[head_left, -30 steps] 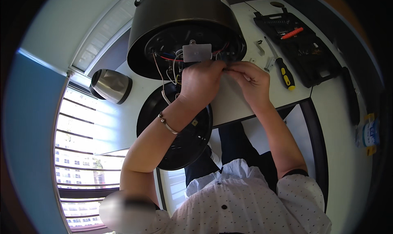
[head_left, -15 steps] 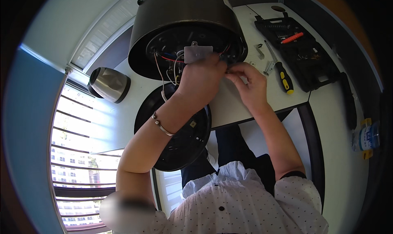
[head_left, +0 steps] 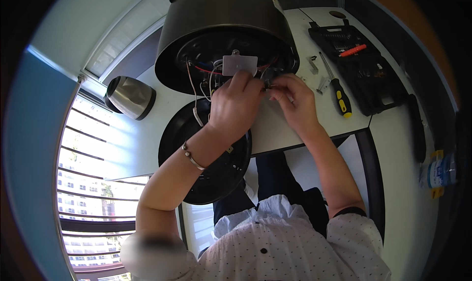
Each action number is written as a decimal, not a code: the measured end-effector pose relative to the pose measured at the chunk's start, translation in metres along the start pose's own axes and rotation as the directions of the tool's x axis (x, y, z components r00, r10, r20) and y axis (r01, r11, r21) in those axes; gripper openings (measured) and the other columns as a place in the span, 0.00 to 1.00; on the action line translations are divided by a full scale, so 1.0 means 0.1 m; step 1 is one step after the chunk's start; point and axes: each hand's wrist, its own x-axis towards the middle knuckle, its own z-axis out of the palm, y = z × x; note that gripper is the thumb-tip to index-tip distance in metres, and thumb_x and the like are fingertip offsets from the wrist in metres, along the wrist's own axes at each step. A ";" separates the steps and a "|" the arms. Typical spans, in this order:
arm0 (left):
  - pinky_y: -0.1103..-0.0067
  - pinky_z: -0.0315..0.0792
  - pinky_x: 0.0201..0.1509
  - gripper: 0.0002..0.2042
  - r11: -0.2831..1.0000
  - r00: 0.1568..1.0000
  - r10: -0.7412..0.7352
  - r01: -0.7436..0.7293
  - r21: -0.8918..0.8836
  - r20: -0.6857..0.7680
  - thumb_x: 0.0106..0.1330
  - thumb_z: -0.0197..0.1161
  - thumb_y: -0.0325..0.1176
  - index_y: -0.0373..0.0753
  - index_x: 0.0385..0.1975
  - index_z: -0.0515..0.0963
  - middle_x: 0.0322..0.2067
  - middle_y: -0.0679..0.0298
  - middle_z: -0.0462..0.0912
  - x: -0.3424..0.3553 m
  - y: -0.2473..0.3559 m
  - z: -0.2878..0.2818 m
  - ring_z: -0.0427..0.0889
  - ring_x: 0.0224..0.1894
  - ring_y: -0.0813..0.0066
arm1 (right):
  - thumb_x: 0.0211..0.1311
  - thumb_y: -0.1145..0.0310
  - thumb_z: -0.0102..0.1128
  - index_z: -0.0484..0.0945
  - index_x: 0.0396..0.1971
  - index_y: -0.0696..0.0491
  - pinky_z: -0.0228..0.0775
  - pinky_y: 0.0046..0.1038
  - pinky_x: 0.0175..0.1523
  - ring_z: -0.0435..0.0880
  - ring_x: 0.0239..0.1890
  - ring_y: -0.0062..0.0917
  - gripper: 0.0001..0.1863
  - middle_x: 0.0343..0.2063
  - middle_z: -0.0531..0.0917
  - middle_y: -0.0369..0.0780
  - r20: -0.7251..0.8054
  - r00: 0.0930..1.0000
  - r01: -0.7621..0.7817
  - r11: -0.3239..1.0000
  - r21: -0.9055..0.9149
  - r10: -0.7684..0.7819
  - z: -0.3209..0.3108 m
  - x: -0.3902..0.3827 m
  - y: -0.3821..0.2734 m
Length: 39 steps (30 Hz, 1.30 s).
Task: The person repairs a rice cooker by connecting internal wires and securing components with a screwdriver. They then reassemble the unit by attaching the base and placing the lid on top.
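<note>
white table [head_left: 275, 126] bears dark appliance [head_left: 223, 15] just beyond left grip [head_left: 235, 106].

Appliance body [head_left: 221, 15]: dark, smooth outer wall with a satin, metallic sheen. Small plate [head_left: 239, 65]: translucent, semi-matt, apparently plastic. Wires [head_left: 197, 117]: smooth, plastic-like sheathing. Round base cover [head_left: 216, 182]: black, moderately glossy, apparently plastic. Kettle [head_left: 130, 99]: satin metal wall with dark plastic-like trim. Screwdriver [head_left: 340, 96]: metal shaft, plastic-like handle. Tool case [head_left: 386, 87]: matt black plastic. Surface [head_left: 280, 131]: smooth, pale, low in gloss. Bracelet [head_left: 192, 159]: polished metal. Shirt [head_left: 285, 241]: soft, matt, dotted cloth.
</note>
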 end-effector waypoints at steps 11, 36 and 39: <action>0.76 0.74 0.27 0.06 0.937 0.960 -0.280 0.272 -0.217 -0.004 0.49 0.65 0.29 0.39 0.28 0.79 0.31 0.62 0.76 -0.22 -0.05 0.10 0.79 0.24 0.67 | 0.53 0.82 0.60 0.75 0.33 0.62 0.70 0.17 0.38 0.77 0.29 0.18 0.08 0.30 0.77 0.38 0.051 0.997 -0.065 0.969 0.239 0.054 0.02 0.00 0.05; 0.68 0.71 0.28 0.06 0.950 0.968 -0.244 0.249 -0.189 0.049 0.55 0.59 0.32 0.37 0.23 0.77 0.24 0.60 0.76 -0.18 -0.17 0.13 0.77 0.25 0.58 | 0.52 0.79 0.63 0.76 0.33 0.60 0.65 0.14 0.33 0.72 0.27 0.13 0.08 0.32 0.77 0.36 -0.002 0.983 -0.179 0.950 0.256 0.186 0.09 -0.02 0.10; 0.69 0.71 0.28 0.06 0.949 0.970 -0.240 0.243 -0.203 0.042 0.55 0.59 0.32 0.37 0.23 0.77 0.24 0.60 0.76 -0.18 -0.16 0.15 0.77 0.25 0.58 | 0.52 0.78 0.63 0.76 0.33 0.61 0.66 0.14 0.33 0.73 0.26 0.14 0.08 0.30 0.78 0.37 -0.003 0.982 -0.183 0.947 0.265 0.191 0.08 -0.01 0.08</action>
